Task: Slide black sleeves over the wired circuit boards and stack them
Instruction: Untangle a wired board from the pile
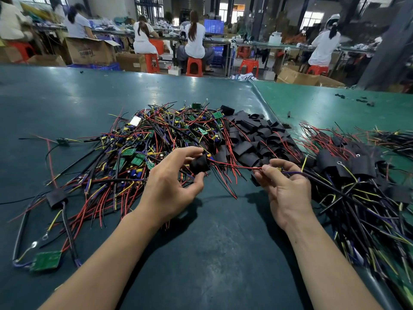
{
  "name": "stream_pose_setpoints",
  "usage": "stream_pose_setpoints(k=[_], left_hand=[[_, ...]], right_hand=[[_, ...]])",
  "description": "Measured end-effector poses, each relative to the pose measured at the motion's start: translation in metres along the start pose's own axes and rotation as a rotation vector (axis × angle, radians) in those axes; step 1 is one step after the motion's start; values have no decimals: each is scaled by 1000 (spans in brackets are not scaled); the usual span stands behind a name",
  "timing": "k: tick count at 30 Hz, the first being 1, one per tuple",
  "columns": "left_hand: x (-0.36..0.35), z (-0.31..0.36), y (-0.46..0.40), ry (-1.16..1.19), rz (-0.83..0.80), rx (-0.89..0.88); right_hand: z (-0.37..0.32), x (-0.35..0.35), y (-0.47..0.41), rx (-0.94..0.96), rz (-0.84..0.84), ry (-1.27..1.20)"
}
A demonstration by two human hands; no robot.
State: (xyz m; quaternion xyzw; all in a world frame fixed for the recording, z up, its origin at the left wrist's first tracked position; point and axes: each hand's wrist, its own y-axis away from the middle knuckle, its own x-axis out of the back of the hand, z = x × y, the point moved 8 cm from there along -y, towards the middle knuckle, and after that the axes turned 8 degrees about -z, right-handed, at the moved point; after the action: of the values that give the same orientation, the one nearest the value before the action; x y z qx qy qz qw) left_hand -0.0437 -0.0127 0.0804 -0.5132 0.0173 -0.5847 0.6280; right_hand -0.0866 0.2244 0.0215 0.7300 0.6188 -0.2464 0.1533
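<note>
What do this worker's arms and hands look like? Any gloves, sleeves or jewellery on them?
Both are bare. The left hand and right hand wear no gloves, and no rings, watch or bracelets show. Both forearms are uncovered right down to the picture's bottom edge, so no sleeve is in view.

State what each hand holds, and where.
Left hand pinches a black sleeve by its sides; right hand pinches the wires running from it.
</note>
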Motion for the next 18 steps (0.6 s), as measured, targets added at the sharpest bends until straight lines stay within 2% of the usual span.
stream_pose_setpoints(k=[9, 14, 18], left_hand=[[-9, 9, 1, -128, -108, -70], [-19, 19, 0, -225, -202, -155], [-24, 22, 2, -212, -236, -138]], right_hand=[[-6, -11, 4, 74, -129, 139], [7, -31, 15, -16, -227, 274], [19, -40, 22, -78, -294, 399]])
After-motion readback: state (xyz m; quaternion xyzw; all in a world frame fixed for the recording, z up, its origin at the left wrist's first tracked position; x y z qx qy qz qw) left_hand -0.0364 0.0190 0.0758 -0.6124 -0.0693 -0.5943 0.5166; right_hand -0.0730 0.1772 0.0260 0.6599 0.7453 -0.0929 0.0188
